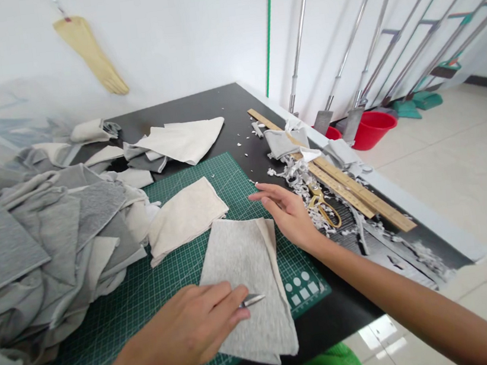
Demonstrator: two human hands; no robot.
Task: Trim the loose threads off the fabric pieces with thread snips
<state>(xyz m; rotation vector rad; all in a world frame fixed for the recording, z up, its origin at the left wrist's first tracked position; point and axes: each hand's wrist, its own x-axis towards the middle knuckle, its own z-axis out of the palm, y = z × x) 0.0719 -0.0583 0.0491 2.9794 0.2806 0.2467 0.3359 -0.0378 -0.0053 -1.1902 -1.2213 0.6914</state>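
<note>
Heathered grey fabric (250, 283), green-gridded cutting mat (122, 318)

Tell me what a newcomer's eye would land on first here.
A big heap of grey and cream fabric spills over the left of the black table, onto a green cutting mat. On the mat, the left hand holds small snips over a grey fabric piece. The open right hand hovers near gold-handled scissors lying in white scraps beside a wooden ruler.

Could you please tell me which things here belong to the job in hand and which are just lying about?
In use: left hand holding small snips on grey fabric; right hand near gold-handled scissors; green cutting mat.
Lying about: red bucket; yellow rubber glove.
</note>
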